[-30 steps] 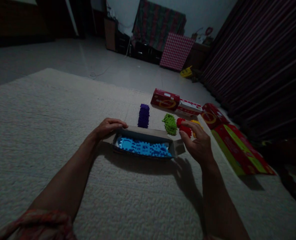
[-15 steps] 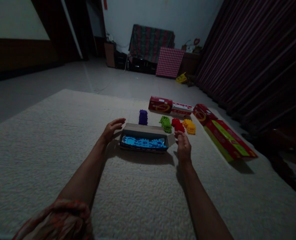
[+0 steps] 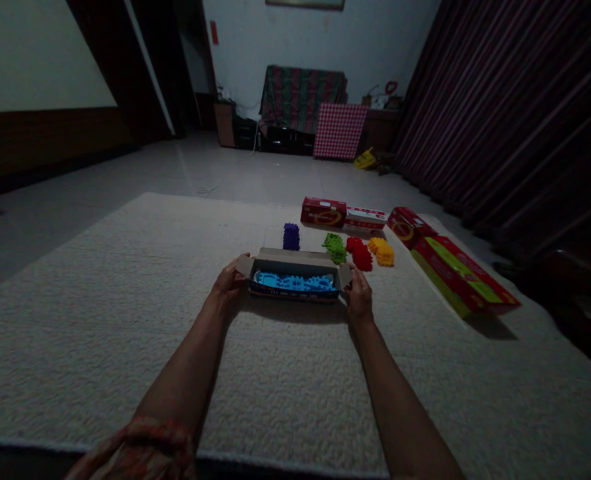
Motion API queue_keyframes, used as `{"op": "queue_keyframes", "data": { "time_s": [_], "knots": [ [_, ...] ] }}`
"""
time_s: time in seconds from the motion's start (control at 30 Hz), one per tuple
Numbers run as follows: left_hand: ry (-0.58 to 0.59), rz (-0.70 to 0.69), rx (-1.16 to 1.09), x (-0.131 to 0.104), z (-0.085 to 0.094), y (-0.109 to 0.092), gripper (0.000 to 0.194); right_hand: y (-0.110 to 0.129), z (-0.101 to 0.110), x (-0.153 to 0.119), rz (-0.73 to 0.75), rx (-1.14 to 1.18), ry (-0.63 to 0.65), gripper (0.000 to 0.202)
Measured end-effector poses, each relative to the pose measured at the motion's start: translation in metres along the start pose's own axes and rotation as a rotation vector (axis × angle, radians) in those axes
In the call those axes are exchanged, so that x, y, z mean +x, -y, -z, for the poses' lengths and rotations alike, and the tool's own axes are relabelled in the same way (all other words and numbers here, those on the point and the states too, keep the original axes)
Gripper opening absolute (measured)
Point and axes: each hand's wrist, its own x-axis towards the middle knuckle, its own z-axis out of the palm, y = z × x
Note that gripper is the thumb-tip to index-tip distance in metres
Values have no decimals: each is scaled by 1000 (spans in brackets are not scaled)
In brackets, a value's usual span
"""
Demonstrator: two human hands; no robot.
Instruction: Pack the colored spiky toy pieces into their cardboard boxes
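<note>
A long cardboard box (image 3: pixel 295 295) with its lid flaps up lies on the pale mat in front of me. Inside it are light-blue toothed plastic pieces (image 3: pixel 295 283). My left hand (image 3: pixel 228 279) grips the box's left end, fingers behind the raised side flap. At the opposite end, my right hand (image 3: pixel 359 293) closes on the right side flap and end wall. Just behind the box lie purple pieces (image 3: pixel 291 237), green pieces (image 3: pixel 335 247), red pieces (image 3: pixel 360 253) and yellow pieces (image 3: pixel 382 251).
Beyond the coloured pieces stand a red box (image 3: pixel 324 213) and a red-and-white box (image 3: pixel 365 218). On the right are another red box (image 3: pixel 409 225) and a red-and-green carton (image 3: pixel 462 277). A dark curtain (image 3: pixel 495 100) hangs along the right side.
Both hands have moved inward and closed on the ends of the box. My left hand was apart from it before. The view has tilted up slightly.
</note>
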Motion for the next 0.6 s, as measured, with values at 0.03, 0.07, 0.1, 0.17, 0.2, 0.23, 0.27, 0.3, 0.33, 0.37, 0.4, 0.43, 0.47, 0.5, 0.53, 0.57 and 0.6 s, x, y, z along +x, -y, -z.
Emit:
{"op": "queue_keyframes", "data": {
  "time_s": [0.03, 0.07, 0.1, 0.17, 0.2, 0.23, 0.27, 0.3, 0.33, 0.37, 0.4, 0.43, 0.47, 0.5, 0.53, 0.57, 0.6],
  "knots": [
    [23, -25, 2, -1, -1, 1, 23, 1, -1, -1, 5, -8, 17, 56],
    [47, -56, 22, -2, -1, 1, 26, 1, -2, -2, 20, -20, 33, 55],
    [66, -89, 53, -2, -1, 2, 30, 1, -4, -3, 40, -35, 48, 54],
    [91, -129, 123, -3, 0, 3, 41, -1, -6, -4, 76, -57, 73, 55],
    [92, -140, 155, -3, 1, 4, 48, -2, -6, -4, 84, -61, 88, 58],
    [90, -151, 181, -2, 1, 4, 54, -3, -7, -3, 81, -61, 106, 61],
    [88, -165, 203, -2, 1, 4, 60, -4, -7, -3, 71, -63, 124, 64],
    [86, -178, 224, -1, 1, 4, 64, -5, -7, -1, 59, -66, 135, 67],
    [87, -187, 245, 0, 1, 5, 67, -5, -7, 0, 50, -71, 141, 69],
    [83, -195, 264, 1, 1, 5, 69, -5, -6, 1, 46, -79, 143, 71],
    [82, -200, 283, 3, 1, 5, 71, -5, -6, 3, 45, -89, 143, 72],
    [85, -201, 306, 4, 1, 5, 72, -5, -5, 5, 45, -101, 146, 73],
    [90, -202, 332, 6, 1, 5, 73, -5, -5, 7, 45, -114, 153, 73],
    [97, -203, 359, 8, 1, 5, 74, -6, -4, 9, 45, -126, 163, 72],
    [101, -209, 385, 10, 1, 5, 75, -7, -4, 11, 45, -138, 174, 72],
    [106, -216, 409, 12, 1, 6, 76, -8, -4, 13, 46, -147, 181, 72],
    [110, -223, 428, 13, 2, 6, 76, -10, -4, 15, 46, -154, 187, 73]
  ]
}}
